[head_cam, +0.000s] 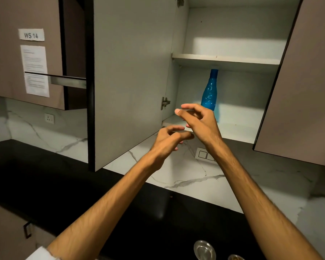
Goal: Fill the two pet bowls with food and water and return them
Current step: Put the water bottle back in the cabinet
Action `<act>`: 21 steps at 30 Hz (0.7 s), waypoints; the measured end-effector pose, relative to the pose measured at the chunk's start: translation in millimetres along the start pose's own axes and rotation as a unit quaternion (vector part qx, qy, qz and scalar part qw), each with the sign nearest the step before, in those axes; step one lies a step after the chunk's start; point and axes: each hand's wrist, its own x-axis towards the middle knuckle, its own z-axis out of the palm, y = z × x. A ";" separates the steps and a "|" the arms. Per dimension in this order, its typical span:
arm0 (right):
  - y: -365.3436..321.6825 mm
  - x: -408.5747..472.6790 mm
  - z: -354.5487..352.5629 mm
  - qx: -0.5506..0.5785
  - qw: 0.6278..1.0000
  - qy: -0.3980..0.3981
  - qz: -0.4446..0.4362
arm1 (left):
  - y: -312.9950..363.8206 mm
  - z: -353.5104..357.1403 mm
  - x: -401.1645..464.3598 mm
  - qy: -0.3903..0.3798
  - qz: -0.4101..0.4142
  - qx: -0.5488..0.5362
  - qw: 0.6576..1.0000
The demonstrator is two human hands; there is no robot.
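Taupe laminate wall cabinet [6, 53] at the far left carries a white paper label reading "WS 14" [31, 34] and a printed white sheet [36, 70] below it. Under it, a white wall socket [49, 118] sits in the white marble-patterned backsplash [186, 175], and the black stone table [45, 175] runs along beneath. Next comes the open pale grey cabinet door [131, 81], swung out toward the camera, with a metal hinge [165, 103] at its inner edge.

Beside the door's lower corner the left hand [165, 141] is raised, its fingers [174, 129] loosely curled and holding nothing. Just to its right and a little higher, the right hand [200, 121] reaches to the front edge of the lower cabinet shelf [236, 131] — fingers spread and slightly bent, gripping nothing. Behind that hand a blue textured plastic bottle [210, 91] stands upright on the lower shelf, its top close under the white upper shelf [225, 59]; hand and bottle are apart. A white switch plate [204, 154] shows on the backsplash under the right wrist.

At the bottom edge, on the table between the forearms, rest two round steel pet bowls — the left bowl [204, 249] mostly in view, the right bowl [235, 257] cut off by the frame.
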 end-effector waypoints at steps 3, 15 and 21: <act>-8.1 -12.2 5.7 0.001 1.000 -0.012 -0.005 | -2.4 -3.8 -18.9 0.004 -0.002 -0.007 1.000; -69.9 -68.2 72.3 -0.016 0.993 -0.042 -0.109 | -55.1 -44.2 -77.1 0.129 -0.142 -0.153 0.970; -101.5 -76.8 102.2 -0.014 0.986 -0.034 -0.164 | -81.4 -67.7 -94.1 0.216 -0.204 -0.235 0.925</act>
